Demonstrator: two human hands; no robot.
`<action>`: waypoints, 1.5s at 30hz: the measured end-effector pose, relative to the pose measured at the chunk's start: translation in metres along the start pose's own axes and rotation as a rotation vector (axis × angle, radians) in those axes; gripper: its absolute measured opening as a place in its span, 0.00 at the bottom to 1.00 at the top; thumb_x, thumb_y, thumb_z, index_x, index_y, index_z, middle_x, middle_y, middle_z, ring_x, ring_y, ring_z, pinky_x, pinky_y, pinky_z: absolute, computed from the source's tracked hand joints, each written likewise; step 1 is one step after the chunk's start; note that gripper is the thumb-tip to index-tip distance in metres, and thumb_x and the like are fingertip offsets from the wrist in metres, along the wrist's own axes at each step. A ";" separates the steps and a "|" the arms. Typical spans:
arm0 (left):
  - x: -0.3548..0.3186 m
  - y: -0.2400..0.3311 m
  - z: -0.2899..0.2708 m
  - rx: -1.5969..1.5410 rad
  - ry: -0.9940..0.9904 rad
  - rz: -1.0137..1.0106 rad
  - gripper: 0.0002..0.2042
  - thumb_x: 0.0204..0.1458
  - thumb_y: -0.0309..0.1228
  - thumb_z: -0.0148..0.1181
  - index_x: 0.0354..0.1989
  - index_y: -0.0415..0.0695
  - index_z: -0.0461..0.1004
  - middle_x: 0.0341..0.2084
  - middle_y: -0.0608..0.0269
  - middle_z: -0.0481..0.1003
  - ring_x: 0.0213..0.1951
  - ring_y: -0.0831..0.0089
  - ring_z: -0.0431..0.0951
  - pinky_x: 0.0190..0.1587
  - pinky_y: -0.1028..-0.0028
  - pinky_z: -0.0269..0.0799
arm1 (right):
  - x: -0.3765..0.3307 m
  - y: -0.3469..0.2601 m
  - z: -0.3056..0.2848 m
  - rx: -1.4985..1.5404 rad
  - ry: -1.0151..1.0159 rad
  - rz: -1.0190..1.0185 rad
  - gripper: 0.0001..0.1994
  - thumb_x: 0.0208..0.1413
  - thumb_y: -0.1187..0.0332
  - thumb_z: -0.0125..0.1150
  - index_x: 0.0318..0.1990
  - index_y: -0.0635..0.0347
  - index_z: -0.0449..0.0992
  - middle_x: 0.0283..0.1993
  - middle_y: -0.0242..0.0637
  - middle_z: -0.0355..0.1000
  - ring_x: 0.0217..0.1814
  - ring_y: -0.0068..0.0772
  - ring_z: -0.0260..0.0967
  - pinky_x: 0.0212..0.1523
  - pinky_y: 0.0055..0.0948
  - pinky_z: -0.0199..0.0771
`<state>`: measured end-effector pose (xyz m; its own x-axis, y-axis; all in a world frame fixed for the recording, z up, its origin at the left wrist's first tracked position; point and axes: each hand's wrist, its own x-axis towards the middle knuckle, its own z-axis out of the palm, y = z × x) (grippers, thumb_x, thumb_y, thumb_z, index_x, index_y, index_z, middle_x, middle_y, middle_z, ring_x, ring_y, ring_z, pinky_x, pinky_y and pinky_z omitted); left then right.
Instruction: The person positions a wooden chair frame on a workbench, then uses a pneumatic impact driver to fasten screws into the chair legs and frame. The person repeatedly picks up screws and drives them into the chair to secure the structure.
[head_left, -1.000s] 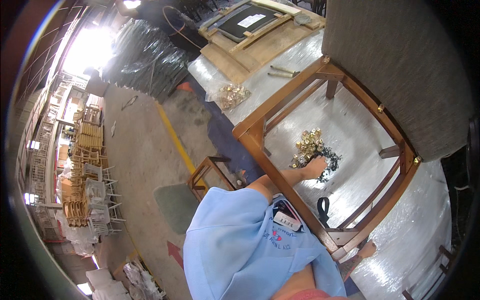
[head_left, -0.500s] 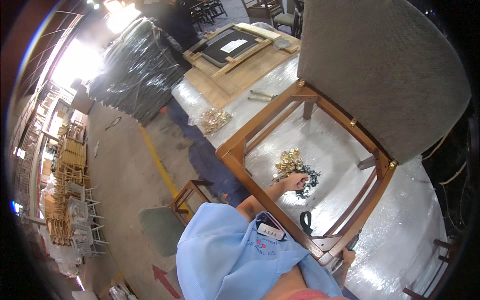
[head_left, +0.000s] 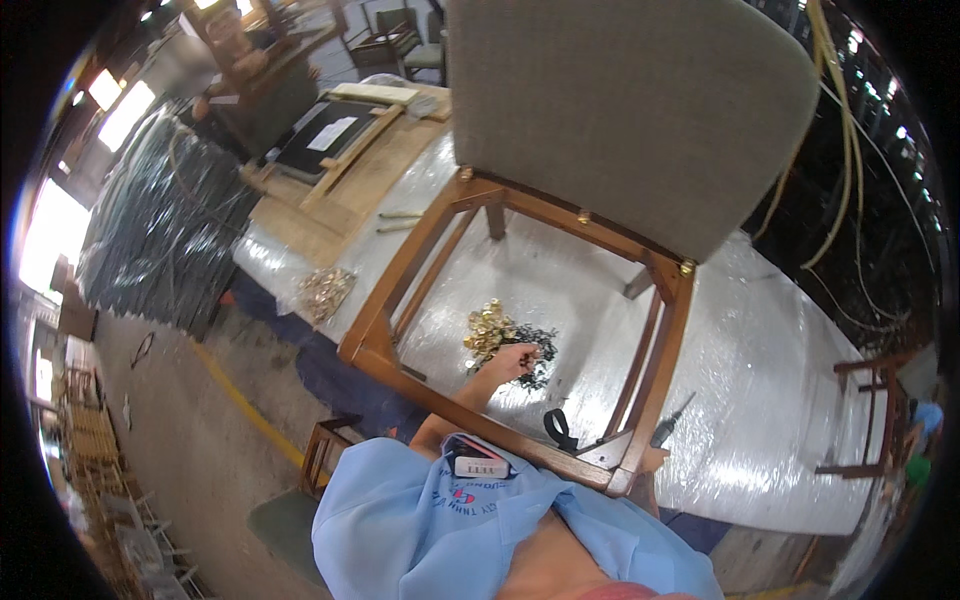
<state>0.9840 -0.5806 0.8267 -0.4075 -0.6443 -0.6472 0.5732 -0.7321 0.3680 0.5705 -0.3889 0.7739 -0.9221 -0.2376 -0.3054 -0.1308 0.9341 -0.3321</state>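
A wooden chair frame (head_left: 375, 330) with a padded grey-brown backrest (head_left: 630, 110) lies on the plastic-covered table (head_left: 760, 420). Through its open seat frame reaches my left hand (head_left: 517, 362), fingers curled together at a heap of small black screws (head_left: 545, 345). Whatever they pinch is too small to make out. Brass-coloured hardware pieces (head_left: 488, 325) are piled beside the screws. My right hand (head_left: 655, 460), partly hidden by the near corner of the frame, is closed round a power screwdriver (head_left: 665, 428), whose long bit points away from me. Brass-coloured fittings (head_left: 584, 217) sit along the frame's far rail.
A black strap loop (head_left: 560, 428) lies inside the frame. To the left are a bag of brass pieces (head_left: 325, 292), pliers-like handles (head_left: 400, 220) and wooden boards (head_left: 300, 235). Another person (head_left: 235, 50) is by a chair at far left. A further chair (head_left: 870, 420) stands at right.
My view has swung right, so the chair and table appear farther left. A person with a chair has come into view at upper left. My left hand stays at the screw heap.
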 end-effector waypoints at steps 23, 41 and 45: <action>-0.041 0.003 0.008 -0.070 -0.246 -0.105 0.07 0.63 0.33 0.53 0.34 0.44 0.70 0.25 0.67 0.70 0.19 0.87 0.61 0.14 0.87 0.50 | -0.003 0.007 -0.036 1.043 -0.886 0.002 0.10 0.47 0.65 0.65 0.32 0.61 0.73 0.21 0.37 0.68 0.22 0.37 0.70 0.24 0.33 0.76; -0.173 -0.009 0.028 0.363 -0.186 0.033 0.10 0.63 0.31 0.57 0.45 0.35 0.76 0.39 0.63 0.78 0.41 0.76 0.78 0.43 0.78 0.74 | -0.145 -0.103 -0.219 2.405 -1.194 0.106 0.37 0.63 0.52 0.56 0.72 0.60 0.48 0.73 0.50 0.53 0.72 0.45 0.58 0.67 0.59 0.65; -0.217 -0.022 -0.029 1.473 -0.184 0.859 0.11 0.57 0.30 0.63 0.43 0.35 0.77 0.36 0.59 0.79 0.39 0.73 0.79 0.42 0.76 0.73 | -0.162 -0.129 -0.264 2.206 -1.478 -0.555 0.38 0.64 0.51 0.54 0.73 0.57 0.45 0.73 0.47 0.51 0.73 0.46 0.54 0.67 0.71 0.56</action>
<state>1.0807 -0.4182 0.9399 -0.4870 -0.8688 0.0903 -0.3905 0.3090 0.8672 0.6408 -0.4005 1.1016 -0.2372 -0.9295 0.2826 0.9472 -0.2859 -0.1453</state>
